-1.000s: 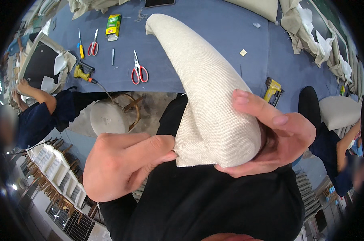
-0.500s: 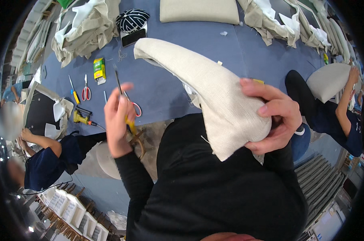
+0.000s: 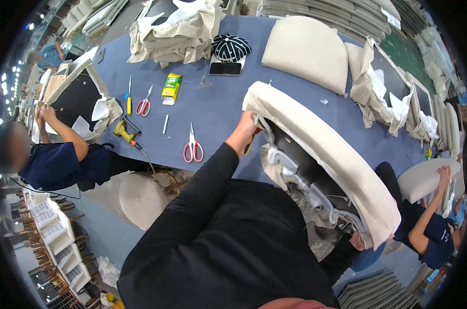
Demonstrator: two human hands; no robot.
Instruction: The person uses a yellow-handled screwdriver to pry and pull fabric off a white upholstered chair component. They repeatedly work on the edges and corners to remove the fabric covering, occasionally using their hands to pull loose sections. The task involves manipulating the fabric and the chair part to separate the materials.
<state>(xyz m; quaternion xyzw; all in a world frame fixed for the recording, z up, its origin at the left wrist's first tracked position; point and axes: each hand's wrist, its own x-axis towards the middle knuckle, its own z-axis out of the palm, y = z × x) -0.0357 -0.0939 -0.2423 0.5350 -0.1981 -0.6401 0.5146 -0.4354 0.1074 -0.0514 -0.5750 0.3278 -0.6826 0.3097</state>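
Note:
A curved, beige fabric-covered seat cushion (image 3: 326,154) is held tilted up over the table edge. Its dark underside (image 3: 316,167) faces me, with loose fabric and grey-white padding along the near edge. My left hand (image 3: 245,131) is closed around the cushion's upper left end. Out of that hand sticks the yellow handle (image 3: 248,150) of a thin tool whose shaft is hidden. At the lower right corner my right hand (image 3: 358,240) grips the cushion, most of its fingers behind the cover. Red-handled scissors (image 3: 193,146) lie nearest to my left forearm.
On the blue table (image 3: 156,131) lie a second pair of scissors (image 3: 145,102), a yellow-handled screwdriver (image 3: 129,98), a yellow-green box (image 3: 171,89), a staple gun (image 3: 124,131), a phone (image 3: 225,69) and a cap (image 3: 231,48). Another cushion (image 3: 308,54) sits behind. Co-workers flank me.
The cushion has turned from its fabric face to show its underside. My left hand moved right, from holding the yellow-handled tool in the air to gripping the cushion; my right hand moved lower.

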